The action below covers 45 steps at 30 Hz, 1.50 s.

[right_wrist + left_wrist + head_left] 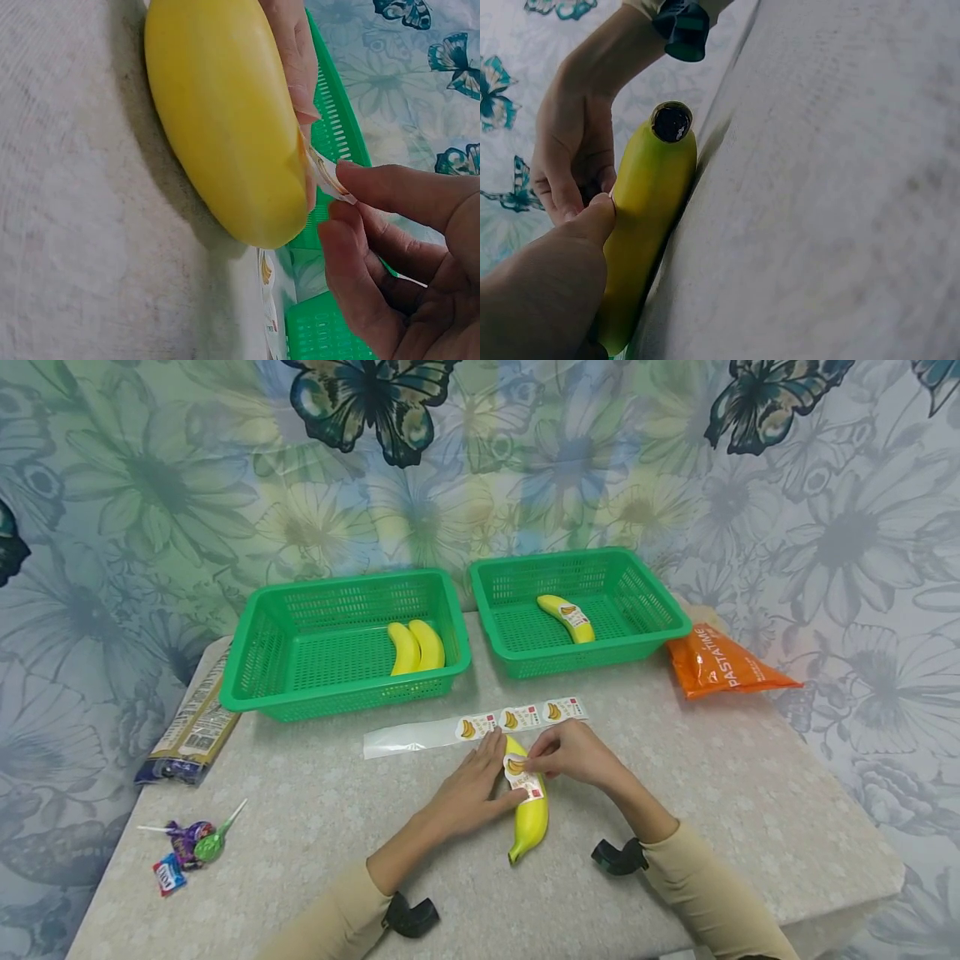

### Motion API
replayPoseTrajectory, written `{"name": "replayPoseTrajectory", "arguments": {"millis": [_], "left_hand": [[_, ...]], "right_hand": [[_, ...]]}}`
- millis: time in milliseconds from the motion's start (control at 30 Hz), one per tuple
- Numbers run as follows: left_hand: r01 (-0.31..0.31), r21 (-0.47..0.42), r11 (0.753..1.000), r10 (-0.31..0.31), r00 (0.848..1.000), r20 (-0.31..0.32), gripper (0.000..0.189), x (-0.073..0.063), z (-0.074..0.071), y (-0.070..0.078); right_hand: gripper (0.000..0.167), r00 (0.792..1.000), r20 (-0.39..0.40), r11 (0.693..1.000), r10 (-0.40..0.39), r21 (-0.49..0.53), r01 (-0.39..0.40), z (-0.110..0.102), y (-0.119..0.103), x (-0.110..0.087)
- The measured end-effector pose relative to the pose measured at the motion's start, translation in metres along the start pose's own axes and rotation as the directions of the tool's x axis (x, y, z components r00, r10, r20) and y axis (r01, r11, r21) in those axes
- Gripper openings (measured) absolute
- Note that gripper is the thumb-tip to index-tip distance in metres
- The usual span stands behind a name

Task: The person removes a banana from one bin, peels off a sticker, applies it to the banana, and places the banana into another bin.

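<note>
Left sleeve (pixel 330 906) and right sleeve (pixel 708 889), as relayed to me: plain tan. At the cuffs I note a left camera (pixel 411 917) and right camera (pixel 618 857), black, elbow-shaped.

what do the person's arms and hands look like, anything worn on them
The left hand and right hand show no gloves. The left sleeve and right sleeve are plain tan. A black curved piece sticks out near each cuff: left piece, right piece.
</note>
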<state>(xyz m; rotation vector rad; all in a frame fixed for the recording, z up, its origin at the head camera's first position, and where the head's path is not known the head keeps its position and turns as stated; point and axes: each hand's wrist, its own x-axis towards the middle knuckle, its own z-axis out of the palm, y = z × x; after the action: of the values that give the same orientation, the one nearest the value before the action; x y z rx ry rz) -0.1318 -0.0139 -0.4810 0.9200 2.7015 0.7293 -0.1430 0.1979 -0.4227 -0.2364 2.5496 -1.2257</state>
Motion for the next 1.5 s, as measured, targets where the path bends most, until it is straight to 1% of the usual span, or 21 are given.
{"name": "replayPoseTrajectory", "arguments": {"millis": [233, 367, 567, 667, 800, 900, 1033, 1100, 1133, 1200, 1300, 1400, 1500], "left_hand": [[0.001, -0.007, 1.0, -0.001, 1.0, -0.003, 0.096, 0.002, 0.002, 0.001], [-0.001, -0.017, 1.0, 0.001, 1.0, -0.008, 0.096, 0.003, 0.003, 0.001], [-0.004, -0.018, 1.0, 0.004, 1.0, -0.01, 0.095, 0.004, 0.003, 0.002], [-0.004, -0.015, 1.0, 0.004, 1.0, -0.007, 0.096, 0.005, 0.002, 0.002], [-0.011, 0.006, 1.0, 0.011, 1.0, 0.006, 0.099, 0.007, -0.002, 0.002], [0.002, 0.009, 1.0, -0.003, 1.0, 0.014, 0.106, 0.01, -0.007, -0.001], [0.046, -0.028, 0.999, -0.045, 0.999, 0.03, 0.114, 0.016, -0.013, -0.005], [0.06, -0.044, 0.997, -0.059, 0.998, 0.026, 0.115, 0.018, -0.015, -0.005], [0.061, -0.047, 0.997, -0.06, 0.998, 0.015, 0.114, 0.019, -0.016, -0.005], [0.058, -0.034, 0.998, -0.059, 0.998, -0.027, 0.11, 0.022, -0.017, -0.004], [0.056, 0.013, 0.998, -0.055, 0.994, -0.091, 0.102, 0.025, -0.017, -0.004], [0.046, 0.063, 0.997, -0.037, 0.989, -0.143, 0.092, 0.028, -0.016, -0.004], [0.022, 0.107, 0.994, -0.002, 0.983, -0.183, 0.085, 0.029, -0.015, -0.005]], "right_hand": [[0.015, 0.996, -0.053, 0.997, 0.069, -0.022, -0.07, 0.005, 0.003, 0.003], [0.014, 0.991, -0.067, 0.993, 0.115, 0.0, -0.115, 0.006, 0.006, 0.004], [0.017, 0.986, -0.056, 0.986, 0.156, 0.068, -0.152, 0.007, 0.013, 0.007], [0.022, 0.977, -0.038, 0.974, 0.211, 0.091, -0.207, 0.007, 0.02, 0.009], [0.027, 0.96, 0.012, 0.951, 0.281, 0.129, -0.28, 0.01, 0.029, 0.011], [0.029, 0.961, 0.041, 0.944, 0.275, 0.177, -0.278, 0.012, 0.033, 0.012], [0.03, 0.966, 0.054, 0.94, 0.253, 0.223, -0.259, 0.015, 0.033, 0.013], [0.03, 0.966, 0.059, 0.937, 0.253, 0.234, -0.26, 0.015, 0.033, 0.012], [0.03, 0.965, 0.062, 0.934, 0.254, 0.242, -0.261, 0.015, 0.032, 0.012], [0.031, 0.965, 0.065, 0.931, 0.253, 0.255, -0.261, 0.015, 0.032, 0.011], [0.032, 0.966, 0.067, 0.929, 0.25, 0.263, -0.259, 0.014, 0.032, 0.011], [0.033, 0.963, 0.069, 0.929, 0.261, 0.255, -0.269, 0.013, 0.031, 0.011], [0.034, 0.958, 0.068, 0.929, 0.279, 0.232, -0.287, 0.012, 0.03, 0.011]]}}
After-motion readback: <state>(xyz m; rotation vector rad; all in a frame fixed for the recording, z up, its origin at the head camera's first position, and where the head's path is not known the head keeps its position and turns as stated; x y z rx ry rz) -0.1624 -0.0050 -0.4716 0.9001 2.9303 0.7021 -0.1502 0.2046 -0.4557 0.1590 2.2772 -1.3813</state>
